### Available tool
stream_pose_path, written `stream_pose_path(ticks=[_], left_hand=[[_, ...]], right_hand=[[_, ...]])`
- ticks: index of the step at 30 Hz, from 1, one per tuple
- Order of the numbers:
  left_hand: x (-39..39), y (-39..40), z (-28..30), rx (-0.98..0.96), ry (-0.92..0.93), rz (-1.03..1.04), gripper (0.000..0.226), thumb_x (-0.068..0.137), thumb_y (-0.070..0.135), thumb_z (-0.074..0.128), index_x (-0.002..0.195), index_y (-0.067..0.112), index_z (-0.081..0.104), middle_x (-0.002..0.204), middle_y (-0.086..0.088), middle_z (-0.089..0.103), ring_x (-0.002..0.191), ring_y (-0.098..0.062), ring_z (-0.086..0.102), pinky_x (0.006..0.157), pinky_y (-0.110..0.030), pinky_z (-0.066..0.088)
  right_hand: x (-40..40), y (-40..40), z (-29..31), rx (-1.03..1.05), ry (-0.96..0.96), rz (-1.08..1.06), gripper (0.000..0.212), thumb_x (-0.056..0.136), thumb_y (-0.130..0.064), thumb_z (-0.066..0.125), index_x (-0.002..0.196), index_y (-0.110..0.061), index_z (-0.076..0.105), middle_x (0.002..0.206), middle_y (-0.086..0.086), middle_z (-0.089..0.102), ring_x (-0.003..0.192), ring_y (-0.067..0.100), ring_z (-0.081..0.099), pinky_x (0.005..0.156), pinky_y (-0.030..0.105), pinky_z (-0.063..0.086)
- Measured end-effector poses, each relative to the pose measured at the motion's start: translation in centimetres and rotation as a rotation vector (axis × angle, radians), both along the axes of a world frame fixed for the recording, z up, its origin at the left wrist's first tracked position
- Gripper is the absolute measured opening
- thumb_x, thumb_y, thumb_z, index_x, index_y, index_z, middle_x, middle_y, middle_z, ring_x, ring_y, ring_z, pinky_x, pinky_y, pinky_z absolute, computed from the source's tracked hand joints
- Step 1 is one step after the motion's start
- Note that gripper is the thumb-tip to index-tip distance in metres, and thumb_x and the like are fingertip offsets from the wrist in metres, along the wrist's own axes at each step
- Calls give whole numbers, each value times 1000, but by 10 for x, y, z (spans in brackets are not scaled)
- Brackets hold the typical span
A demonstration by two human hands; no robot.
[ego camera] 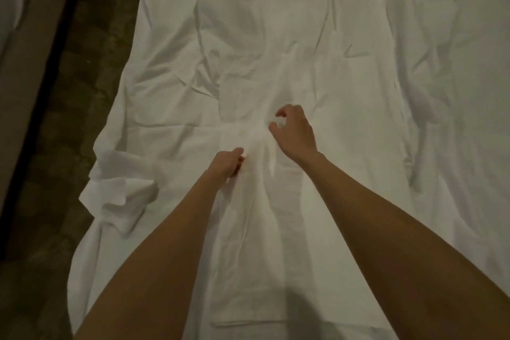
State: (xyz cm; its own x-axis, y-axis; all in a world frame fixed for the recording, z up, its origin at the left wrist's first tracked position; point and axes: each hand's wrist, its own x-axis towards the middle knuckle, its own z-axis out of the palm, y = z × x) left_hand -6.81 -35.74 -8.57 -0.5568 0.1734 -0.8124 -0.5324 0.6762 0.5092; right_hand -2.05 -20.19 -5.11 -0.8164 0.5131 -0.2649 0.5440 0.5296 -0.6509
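A large white sheet (pixel 317 50) lies spread and wrinkled over a bed, filling most of the view. A raised fold of it runs from the near edge up between my arms. My left hand (pixel 226 163) grips that fold, fingers curled into the cloth. My right hand (pixel 294 131) sits just beyond and to the right, thumb and fingers curled over a small bunch of the sheet; whether they pinch it is unclear. Both bare forearms reach in from the bottom of the view.
The sheet's left edge (pixel 116 196) is bunched and hangs over the bed's side. A dark patterned carpet (pixel 82 77) runs along the left. Further left stands a brown furniture edge (pixel 33 50) with white cloth above it.
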Motion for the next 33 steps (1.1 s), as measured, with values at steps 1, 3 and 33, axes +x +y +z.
stream_pose_path(ticks=[1, 3, 33], left_hand=[[-6, 6, -2, 2, -1, -16, 36, 98, 36, 44, 81, 9, 62, 86, -10, 63, 76, -25, 56, 66, -28, 40], [-18, 23, 2, 39, -32, -33, 39, 101, 37, 39, 95, 7, 63, 99, -10, 62, 90, -26, 56, 71, -28, 41], [-50, 108, 63, 579, 298, 17, 81, 69, -6, 58, 144, 22, 42, 145, 8, 43, 132, -9, 42, 103, -19, 43]], right_hand=[[-10, 2, -2, -2, 35, -12, 27, 92, -27, 56, 115, -12, 54, 124, 3, 47, 99, 22, 58, 82, 32, 46], [-30, 8, -6, 18, 98, -24, 25, 91, -26, 57, 113, -13, 55, 123, 3, 45, 100, 21, 57, 78, 29, 44], [-70, 107, 18, -77, 210, -342, 28, 90, -20, 57, 116, -11, 51, 120, 5, 44, 97, 17, 53, 84, 27, 45]])
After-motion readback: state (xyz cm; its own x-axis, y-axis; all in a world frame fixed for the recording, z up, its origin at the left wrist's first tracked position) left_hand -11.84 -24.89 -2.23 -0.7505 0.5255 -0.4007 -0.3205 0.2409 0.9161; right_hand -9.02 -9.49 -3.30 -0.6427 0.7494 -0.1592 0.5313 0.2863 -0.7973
